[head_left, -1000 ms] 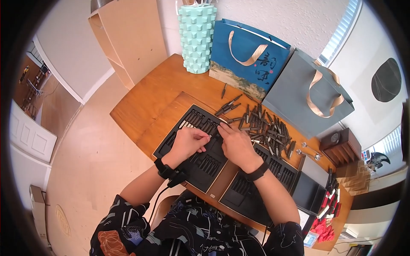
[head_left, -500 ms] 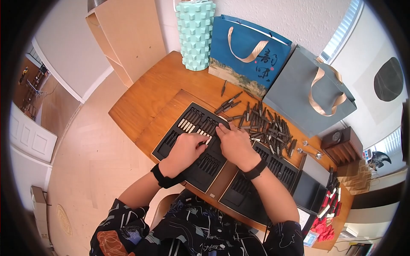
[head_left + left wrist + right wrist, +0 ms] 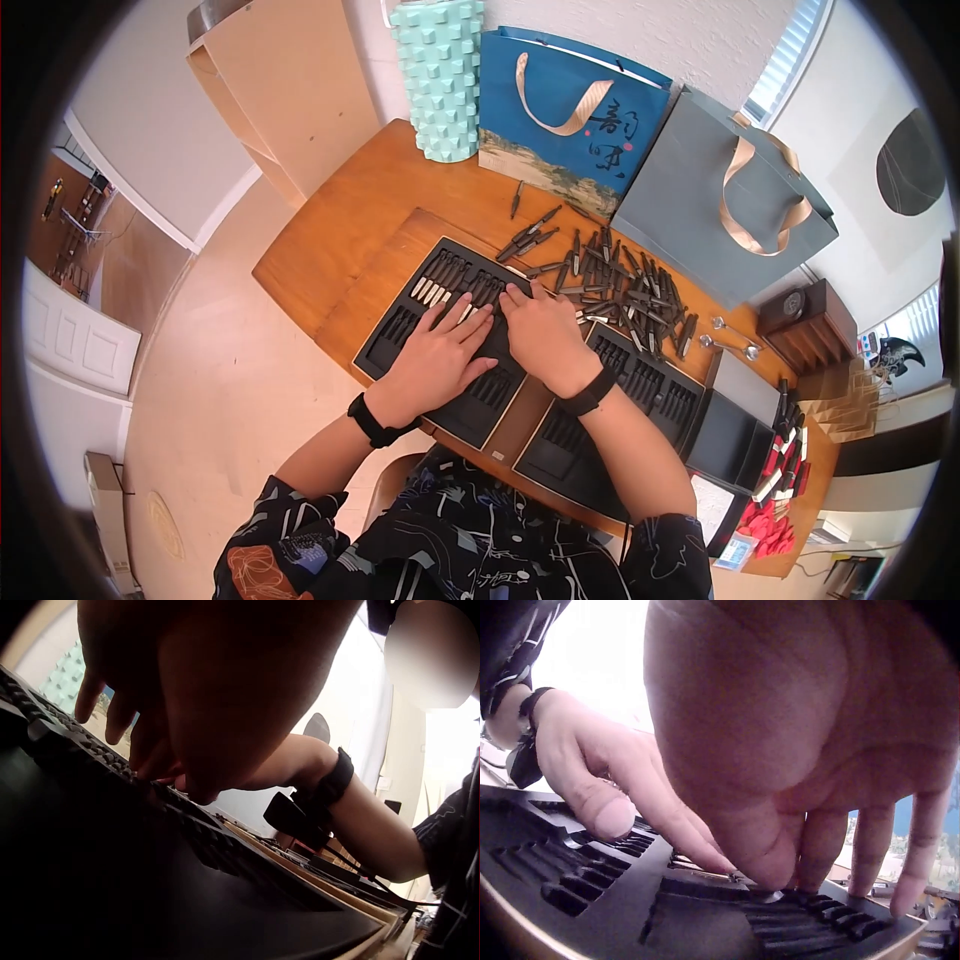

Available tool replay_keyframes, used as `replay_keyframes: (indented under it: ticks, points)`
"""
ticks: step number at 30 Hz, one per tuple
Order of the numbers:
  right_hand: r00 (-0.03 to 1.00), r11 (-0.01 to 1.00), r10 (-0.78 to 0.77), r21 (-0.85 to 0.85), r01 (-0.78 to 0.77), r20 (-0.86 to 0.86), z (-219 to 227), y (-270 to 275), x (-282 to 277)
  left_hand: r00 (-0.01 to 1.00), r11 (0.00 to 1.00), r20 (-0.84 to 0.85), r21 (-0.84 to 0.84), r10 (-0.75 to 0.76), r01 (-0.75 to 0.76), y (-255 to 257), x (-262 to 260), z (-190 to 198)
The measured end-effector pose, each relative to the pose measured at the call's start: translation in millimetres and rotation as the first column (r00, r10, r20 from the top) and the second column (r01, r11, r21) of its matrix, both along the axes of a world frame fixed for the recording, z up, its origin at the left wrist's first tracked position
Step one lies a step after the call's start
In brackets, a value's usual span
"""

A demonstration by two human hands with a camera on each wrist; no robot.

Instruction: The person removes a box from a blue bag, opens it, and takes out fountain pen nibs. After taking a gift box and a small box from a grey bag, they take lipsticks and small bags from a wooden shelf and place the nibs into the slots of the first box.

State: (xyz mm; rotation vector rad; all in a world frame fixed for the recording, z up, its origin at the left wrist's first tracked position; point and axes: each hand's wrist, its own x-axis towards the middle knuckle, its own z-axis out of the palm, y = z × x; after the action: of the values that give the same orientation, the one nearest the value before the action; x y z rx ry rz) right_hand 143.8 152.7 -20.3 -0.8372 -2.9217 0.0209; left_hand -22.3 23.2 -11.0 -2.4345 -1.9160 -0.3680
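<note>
With left hand [image 3: 435, 360] open, nearer white-banded pieces [image 3: 432, 292], long axes parallel to tray's [image 3: 465, 422] left edge; with right hand [image 3: 548, 338] open too.

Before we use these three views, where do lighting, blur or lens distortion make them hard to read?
Head: wide-angle bowing, dark corners; left wrist: left hand and tray in heavy shadow against glaring background; right wrist: right hand dim, slightly soft, with blown-out white beyond.

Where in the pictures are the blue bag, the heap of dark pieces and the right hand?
Blue bag [image 3: 552, 152], head view: its front panel.
Heap of dark pieces [image 3: 639, 306], head view: its middle.
Right hand [image 3: 547, 341], head view: its back.
</note>
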Motion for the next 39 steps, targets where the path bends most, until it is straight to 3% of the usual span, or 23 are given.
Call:
replay_keyframes:
  ticks: [14, 16, 18, 19, 21, 22, 23, 24, 26, 28, 38, 39]
  points:
    - [0.994, 0.993, -0.081, 0.091, 0.074, 0.077, -1, -16, -7, 0.999, 0.975, -0.035, -0.221, 0.021, -0.029, 9, -7, 7]
    - [0.995, 0.993, -0.082, 0.088, 0.076, 0.06, -10, -9, -3, 1.0, 0.968, -0.015, -0.248, 0.027, -0.03, 8, -6, 8]
    - [0.983, 0.99, 0.082, 0.128, -0.061, -0.165, -14, 3, 8, 1.0, 0.966, -0.021, -0.258, 0.017, -0.022, 7, -6, 7]
    - [0.983, 0.99, 0.075, 0.131, -0.053, -0.167, -1, 7, 13, 1.0, 0.962, -0.023, -0.271, 0.017, -0.023, 6, -6, 6]
    - [0.969, 0.965, -0.116, -0.254, 0.058, -0.217, 28, 21, 26, 1.0, 0.966, -0.026, -0.26, 0.008, -0.014, 2, -6, 3]
    - [0.952, 0.98, -0.196, -0.083, 0.181, -0.235, 27, 30, 31, 1.0, 0.967, -0.027, -0.255, 0.006, -0.012, 1, -6, 1]
    - [0.938, 0.954, -0.297, -0.032, 0.297, -0.18, 25, 46, 35, 1.0, 0.968, -0.022, -0.251, 0.006, -0.011, 0, -7, 0]
    - [0.896, 0.932, -0.334, 0.042, 0.361, -0.293, 24, 56, 43, 1.0, 0.968, -0.027, -0.252, -0.003, -0.003, 0, -8, -2]
    - [0.861, 0.903, -0.398, 0.029, 0.428, -0.318, 20, 76, 56, 0.999, 0.97, -0.033, -0.244, -0.009, 0.001, 0, -8, -1]
    - [0.856, 0.869, -0.488, -0.003, 0.495, -0.169, 22, 86, 61, 1.0, 0.961, -0.027, -0.275, 0.009, -0.016, 1, -6, 2]
    - [0.872, 0.877, -0.466, 0.051, 0.477, -0.149, 0, 106, 58, 1.0, 0.96, 0.01, -0.281, 0.001, 0.002, 3, -11, 4]
    - [0.855, 0.869, -0.467, 0.061, 0.491, -0.225, 3, 107, 59, 1.0, 0.956, 0.0, -0.294, -0.02, 0.019, 5, -13, 4]
